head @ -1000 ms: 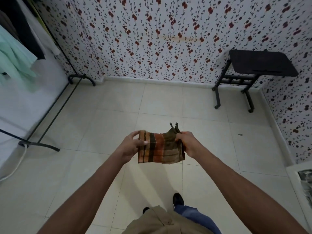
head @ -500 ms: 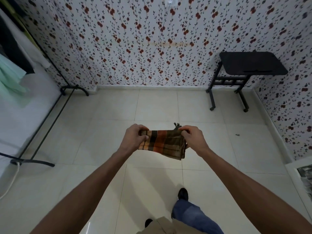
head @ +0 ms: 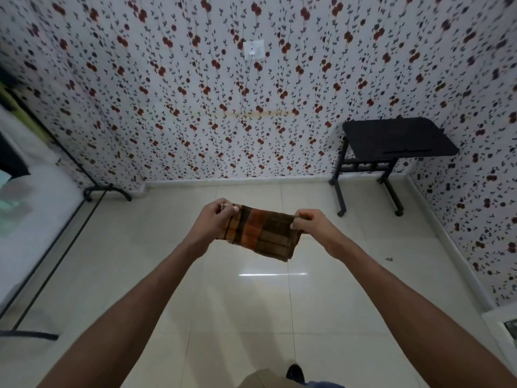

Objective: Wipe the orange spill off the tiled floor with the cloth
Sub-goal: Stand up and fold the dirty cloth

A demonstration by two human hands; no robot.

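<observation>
- Brown-and-orange checked cloth (head: 263, 233): folded and stretched in the air between both hands, well above the tiled floor (head: 134, 275). It touches nothing else.
- Left hand (head: 212, 219): fingers (head: 228, 210) and thumb pinch the left end of the cloth.
- Right hand (head: 310, 224): fingers (head: 302, 217) curl round the upper right corner of the cloth, pinching it.
- Orange spill: not seen on any tile in view. A small dark speck (head: 388, 259) lies to the right, near the wall, too small to identify.
- Black side table (head: 397, 138): stands against the floral wall, well apart from the hands.
- Step in hand, by judgement: readying the cloth as a folded pad; wiping not yet begun.
- Next move calls for: finding the spill, crouching, and laying the cloth flat on the floor over it with one hand pressing down.
</observation>
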